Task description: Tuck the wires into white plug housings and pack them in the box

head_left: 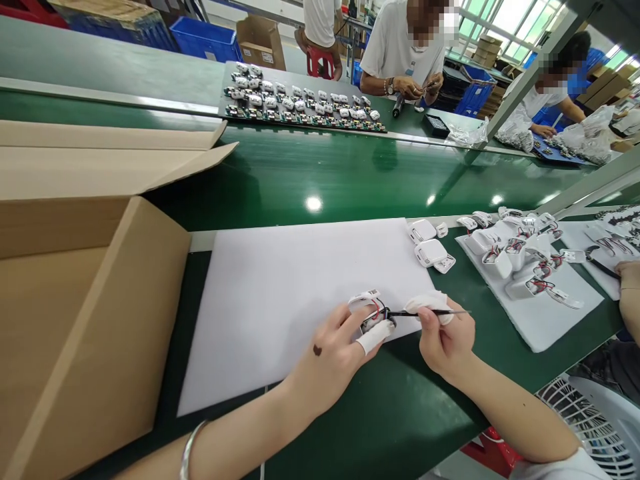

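Note:
My left hand [335,350] steadies a small white plastic housing [367,303] with red and black wires inside, at the right front of a white sheet [270,287]. A white wrap covers its thumb. Closed on a pair of dark tweezers [405,313], my right hand [447,337] points their tips left into the housing's opening. White wrap also covers fingers of that hand. Just beyond it lie a few white plastic covers [431,253]. The inside of the housing is partly hidden by my fingers.
An open cardboard box [125,320] stands on the left. At right, several wired white housings [525,250] crowd another sheet. Across the green conveyor belt [300,173] lies a tray of small boards and white parts [300,103]. Co-workers sit beyond; another person's hand [630,287] is at the right edge.

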Tool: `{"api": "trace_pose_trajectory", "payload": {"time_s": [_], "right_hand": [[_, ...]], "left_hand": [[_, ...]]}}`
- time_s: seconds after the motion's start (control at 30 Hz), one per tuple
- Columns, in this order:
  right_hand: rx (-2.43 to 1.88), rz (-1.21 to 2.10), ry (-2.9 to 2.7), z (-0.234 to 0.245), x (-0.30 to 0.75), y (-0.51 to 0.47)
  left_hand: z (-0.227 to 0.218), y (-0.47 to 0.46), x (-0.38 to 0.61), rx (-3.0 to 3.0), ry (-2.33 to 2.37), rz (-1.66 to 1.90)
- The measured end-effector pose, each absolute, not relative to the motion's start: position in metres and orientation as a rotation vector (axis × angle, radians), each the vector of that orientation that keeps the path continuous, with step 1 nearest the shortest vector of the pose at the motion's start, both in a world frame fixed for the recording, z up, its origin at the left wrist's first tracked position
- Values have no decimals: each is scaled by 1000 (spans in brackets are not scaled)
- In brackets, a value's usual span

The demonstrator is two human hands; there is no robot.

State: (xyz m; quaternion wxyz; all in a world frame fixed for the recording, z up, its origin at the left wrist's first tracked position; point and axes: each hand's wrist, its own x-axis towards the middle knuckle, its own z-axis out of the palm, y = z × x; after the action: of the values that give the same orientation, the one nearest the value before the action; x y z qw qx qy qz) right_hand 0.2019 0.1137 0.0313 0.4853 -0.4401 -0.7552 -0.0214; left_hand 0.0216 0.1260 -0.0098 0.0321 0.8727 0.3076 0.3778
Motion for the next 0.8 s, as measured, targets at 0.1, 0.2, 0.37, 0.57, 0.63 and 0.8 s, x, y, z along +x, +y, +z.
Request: {"api": "trace_pose_trajectory", "payload": {"time_s": [0.1,0.2,0.37,0.57,0.63,0.8], "right_hand": [[-1066,-89,-1800,34,201,113],[-1070,-131,-1842,35,199,114],[-1126,-190,-1867,35,196,112],[-1267,-316,-1864,28,188,110],[-1337,-304,-1882,25,184,112],[-1318,-263,-1824,25,192,107]], "left_hand": [[-10,125,21,2697,948,1160],[-8,125,22,2689,961,1172],[-7,125,23,2683,968,1194],[-8,123,23,2690,980,1170],[-8,122,23,2721,959,1180],[-9,123,23,2736,953,1198]]}}
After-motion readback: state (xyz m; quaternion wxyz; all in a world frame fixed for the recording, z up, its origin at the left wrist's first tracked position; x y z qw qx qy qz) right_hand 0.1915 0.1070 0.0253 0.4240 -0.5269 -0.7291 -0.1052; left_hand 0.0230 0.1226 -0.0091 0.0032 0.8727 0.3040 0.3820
